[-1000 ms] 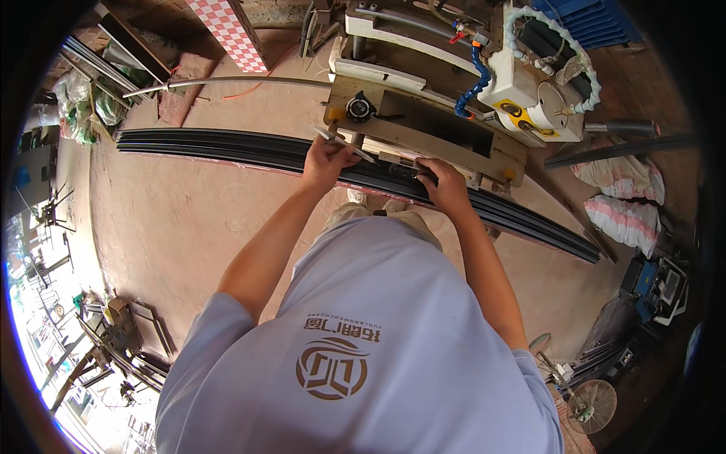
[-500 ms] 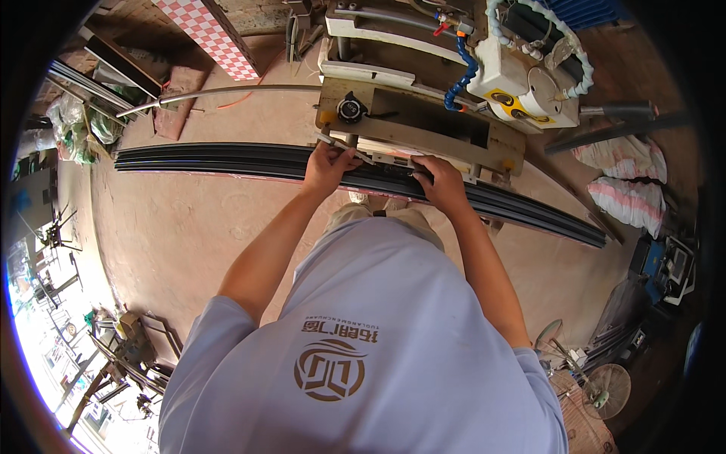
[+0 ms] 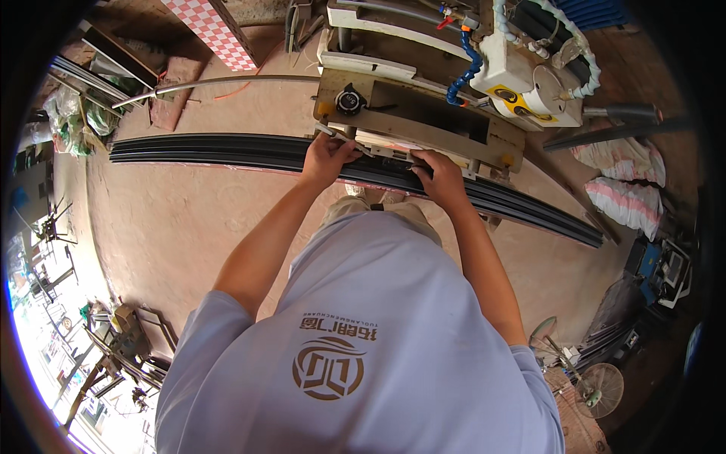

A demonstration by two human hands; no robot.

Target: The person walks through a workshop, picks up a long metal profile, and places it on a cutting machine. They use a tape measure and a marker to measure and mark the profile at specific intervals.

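A long black grooved metal profile (image 3: 212, 149) lies crosswise in front of me at the near edge of a machine. My left hand (image 3: 324, 163) is over its middle, fingers closed round a thin pale pen-like stick (image 3: 328, 132) that points up and left. Between my hands a small silvery metal piece (image 3: 387, 155) with slots rests along the profile. My right hand (image 3: 440, 178) has its thumb and fingers closed at the right end of that piece, against the profile. The exact contact of the fingertips is hidden.
Beyond the profile stands the machine (image 3: 423, 102) with a tape measure (image 3: 349, 100) on its bed, a blue coolant hose (image 3: 470, 64) and a white motor head (image 3: 522, 91). White sacks (image 3: 624, 204) lie at the right; a standing fan (image 3: 599, 390) is at the lower right.
The view has shifted slightly. Both hands stay in nearly the same place at the profile, the left still round the pale stick, the right still at the metal piece.
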